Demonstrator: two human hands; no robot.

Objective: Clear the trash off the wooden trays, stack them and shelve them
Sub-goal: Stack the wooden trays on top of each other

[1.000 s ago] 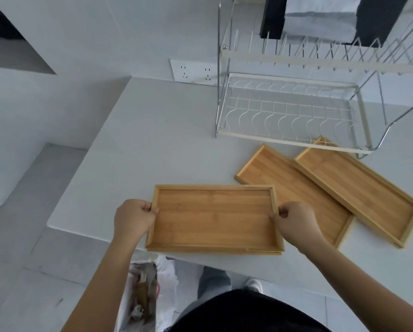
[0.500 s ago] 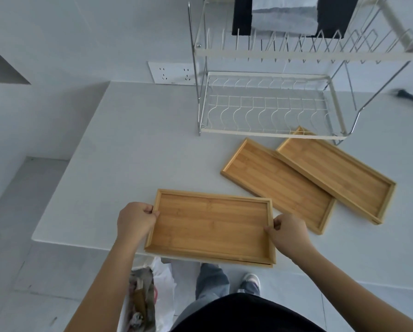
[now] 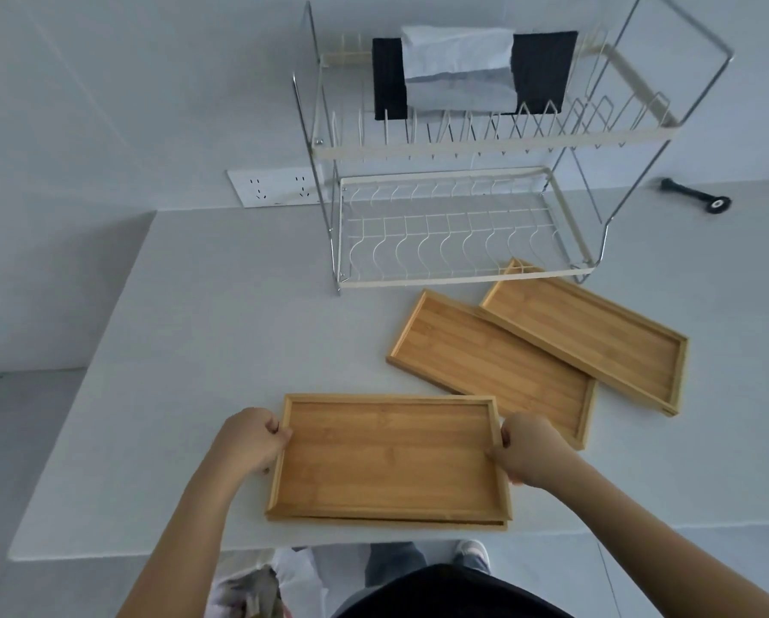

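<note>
A stack of two wooden trays (image 3: 389,457) lies near the front edge of the white table, the lower one showing only as a thin edge beneath. My left hand (image 3: 251,439) grips the stack's left end and my right hand (image 3: 532,448) grips its right end. Two more empty wooden trays lie side by side, angled, further right: one (image 3: 492,365) in the middle and one (image 3: 590,334) behind it, its far corner tucked under the rack. A two-tier wire dish rack (image 3: 463,243) stands at the back of the table.
A black and white cloth (image 3: 463,75) hangs on the rack's upper tier. A wall socket (image 3: 275,187) sits left of the rack. A small black tool (image 3: 695,196) lies at the back right. A trash bag (image 3: 249,593) stands on the floor below the table edge.
The stack has shifted slightly away from the table's front edge while both hands keep hold of its ends. The view has tilted up, showing more of the rack.
</note>
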